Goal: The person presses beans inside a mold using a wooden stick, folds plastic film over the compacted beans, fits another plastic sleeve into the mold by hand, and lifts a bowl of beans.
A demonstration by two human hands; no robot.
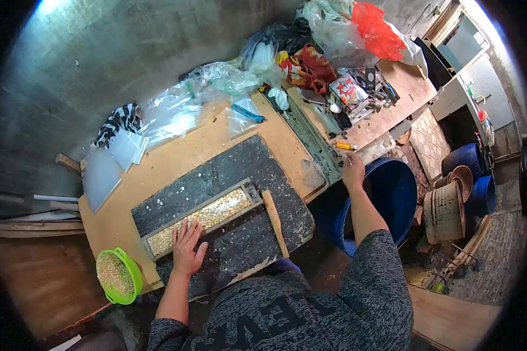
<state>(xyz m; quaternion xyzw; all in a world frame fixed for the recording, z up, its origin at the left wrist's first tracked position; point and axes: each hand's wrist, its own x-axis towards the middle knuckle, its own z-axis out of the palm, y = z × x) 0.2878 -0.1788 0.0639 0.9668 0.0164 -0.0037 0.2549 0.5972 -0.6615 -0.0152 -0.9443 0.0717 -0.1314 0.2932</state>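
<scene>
My left hand (188, 248) rests with spread fingers on the near edge of a long, narrow frame (253, 192) and the pale chopped bits (219, 212) that fill it. The frame lies slantwise on a dark, worn board (216, 169). Beside its right end is a flat wooden stick (274, 223). Away to the right, my right hand (353, 171) reaches out with fingers extended. Its fingertips are close to a small yellow object (345, 145), perhaps a lighter or cutter; whether they touch it is unclear.
A green basket (136, 275) of pale bits stands at the table's left corner. Plastic sheets (173, 114) and a blue tool (248, 113) lie at the back. Assorted tools and a packet (348, 90) crowd the right table. Below it stands a blue barrel (392, 196).
</scene>
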